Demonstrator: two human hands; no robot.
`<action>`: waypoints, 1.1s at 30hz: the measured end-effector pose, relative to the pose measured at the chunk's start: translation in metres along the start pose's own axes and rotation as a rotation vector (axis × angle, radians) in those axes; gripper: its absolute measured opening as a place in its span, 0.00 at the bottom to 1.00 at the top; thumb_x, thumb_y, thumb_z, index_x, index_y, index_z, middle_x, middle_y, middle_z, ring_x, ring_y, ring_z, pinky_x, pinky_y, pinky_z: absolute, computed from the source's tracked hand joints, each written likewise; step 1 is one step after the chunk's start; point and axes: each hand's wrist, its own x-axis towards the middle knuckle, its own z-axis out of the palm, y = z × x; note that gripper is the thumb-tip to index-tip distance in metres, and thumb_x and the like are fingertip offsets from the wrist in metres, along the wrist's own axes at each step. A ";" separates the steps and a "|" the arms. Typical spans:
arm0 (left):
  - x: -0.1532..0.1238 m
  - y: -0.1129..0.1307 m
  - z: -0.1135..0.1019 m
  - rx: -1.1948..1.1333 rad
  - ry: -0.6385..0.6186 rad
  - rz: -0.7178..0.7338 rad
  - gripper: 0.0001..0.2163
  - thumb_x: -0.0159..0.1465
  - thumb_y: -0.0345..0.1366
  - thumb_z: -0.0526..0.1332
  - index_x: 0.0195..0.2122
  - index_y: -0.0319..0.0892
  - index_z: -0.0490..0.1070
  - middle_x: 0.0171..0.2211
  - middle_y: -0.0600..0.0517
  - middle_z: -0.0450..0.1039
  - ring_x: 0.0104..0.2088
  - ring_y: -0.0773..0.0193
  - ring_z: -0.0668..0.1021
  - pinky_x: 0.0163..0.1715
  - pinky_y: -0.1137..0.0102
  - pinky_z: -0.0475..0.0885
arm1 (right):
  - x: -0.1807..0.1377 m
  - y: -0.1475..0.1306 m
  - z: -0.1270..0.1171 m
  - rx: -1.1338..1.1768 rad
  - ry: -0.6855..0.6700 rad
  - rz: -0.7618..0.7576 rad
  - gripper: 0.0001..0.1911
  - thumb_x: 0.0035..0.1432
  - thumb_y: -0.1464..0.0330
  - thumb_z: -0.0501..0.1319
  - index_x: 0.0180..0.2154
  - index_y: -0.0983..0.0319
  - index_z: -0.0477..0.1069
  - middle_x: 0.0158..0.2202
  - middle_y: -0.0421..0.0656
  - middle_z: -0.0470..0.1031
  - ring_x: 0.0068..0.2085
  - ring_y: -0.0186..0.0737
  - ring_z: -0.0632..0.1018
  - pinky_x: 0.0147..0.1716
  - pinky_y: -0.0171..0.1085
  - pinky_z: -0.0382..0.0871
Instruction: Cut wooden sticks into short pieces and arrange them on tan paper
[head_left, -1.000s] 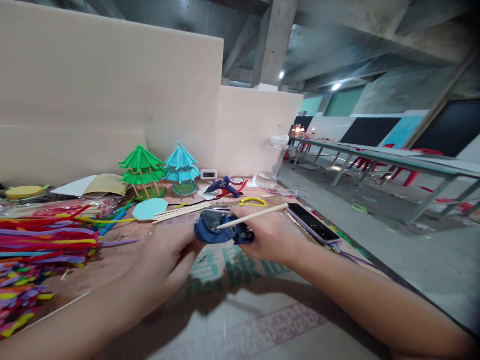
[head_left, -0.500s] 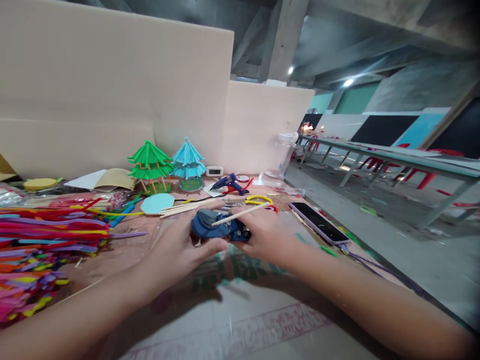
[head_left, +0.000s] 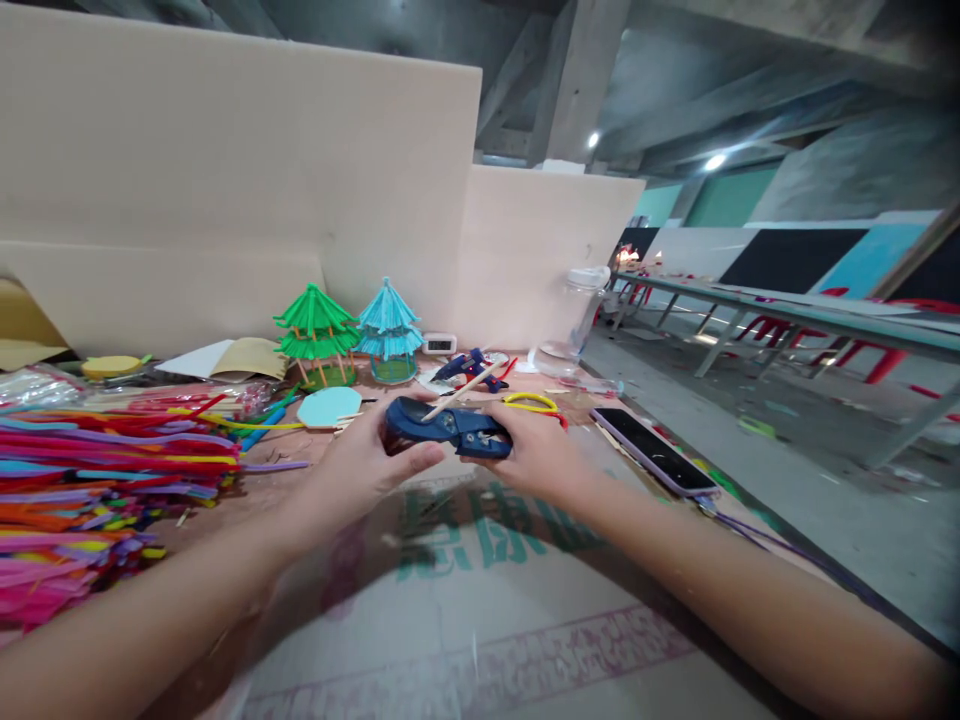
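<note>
A dark blue hand cutter point(head_left: 486, 437) is held between my hands above the table. My left hand point(head_left: 358, 462) wraps round its wider left end, with the thumb along the near side. My right hand point(head_left: 546, 455) is closed on the other end, where small metal fittings show. A thin wooden stick point(head_left: 466, 390) slants up to the right from the top of the cutter. Its lower end meets the tool near my left fingers; whether it sits between the jaws I cannot tell.
Colourful pipe cleaners point(head_left: 112, 490) pile up at left. Behind stand green point(head_left: 316, 335) and blue point(head_left: 388, 330) pagoda models, a light-blue octagon point(head_left: 330, 407) and a glue gun point(head_left: 472, 370). At right are yellow-handled scissors point(head_left: 531, 403), a phone point(head_left: 652, 450) and a clear bottle point(head_left: 574, 315).
The cutter has turned in my hands and sits slightly higher. The stick points up more steeply and looks shorter. The whole scene has shifted a little to the right.
</note>
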 end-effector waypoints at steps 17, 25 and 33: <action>0.005 0.031 -0.019 -0.629 -0.450 -0.360 0.31 0.61 0.63 0.65 0.55 0.44 0.77 0.23 0.53 0.73 0.14 0.75 0.60 0.13 0.77 0.48 | -0.007 -0.017 0.003 0.311 -0.172 -0.001 0.16 0.56 0.58 0.72 0.41 0.61 0.77 0.35 0.43 0.81 0.36 0.44 0.79 0.35 0.39 0.68; 0.003 0.026 -0.035 -0.595 -0.694 -0.225 0.35 0.61 0.36 0.74 0.68 0.55 0.65 0.27 0.54 0.79 0.17 0.70 0.75 0.14 0.80 0.69 | -0.010 -0.027 0.007 0.614 -0.287 0.089 0.13 0.51 0.61 0.72 0.34 0.60 0.73 0.32 0.40 0.75 0.34 0.41 0.75 0.33 0.39 0.67; 0.000 0.026 -0.025 -0.753 -0.661 -0.156 0.26 0.59 0.40 0.76 0.59 0.57 0.76 0.65 0.45 0.71 0.20 0.77 0.77 0.14 0.83 0.72 | -0.013 -0.038 0.005 0.658 -0.333 0.119 0.15 0.50 0.60 0.70 0.29 0.60 0.67 0.27 0.37 0.70 0.31 0.38 0.71 0.31 0.37 0.64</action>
